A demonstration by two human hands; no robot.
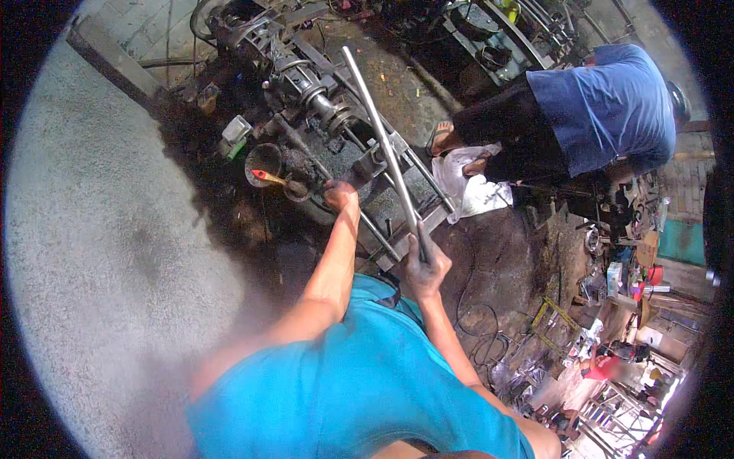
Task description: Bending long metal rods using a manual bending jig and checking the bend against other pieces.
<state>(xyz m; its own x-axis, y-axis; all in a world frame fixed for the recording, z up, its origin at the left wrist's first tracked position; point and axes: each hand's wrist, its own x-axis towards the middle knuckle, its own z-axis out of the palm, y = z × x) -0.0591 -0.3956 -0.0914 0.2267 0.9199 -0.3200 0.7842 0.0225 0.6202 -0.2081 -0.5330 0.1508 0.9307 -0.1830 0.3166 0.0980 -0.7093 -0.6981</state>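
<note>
My right hand [427, 264] is closed around the lower end of a long metal pipe [376, 126], which slants up and to the left over the machine. To its left, my left hand [342, 196] has its fingers curled in at a dark metal block [365, 170] on the machine. What the fingers grip there is hidden. Both hands are at the near end of a lathe-like machine [317, 103] with parallel rails and a round chuck-like part. A brush [269, 177] with a red and yellow handle lies across small round containers, left of my left hand.
A grey wall [99, 229] rises close on my left. At the right, a person in a blue shirt [604, 115] bends over beside another machine [497, 38]. White sheeting [485, 195] lies by their feet. Cables [489, 348] and a yellow frame [554, 321] are on the floor.
</note>
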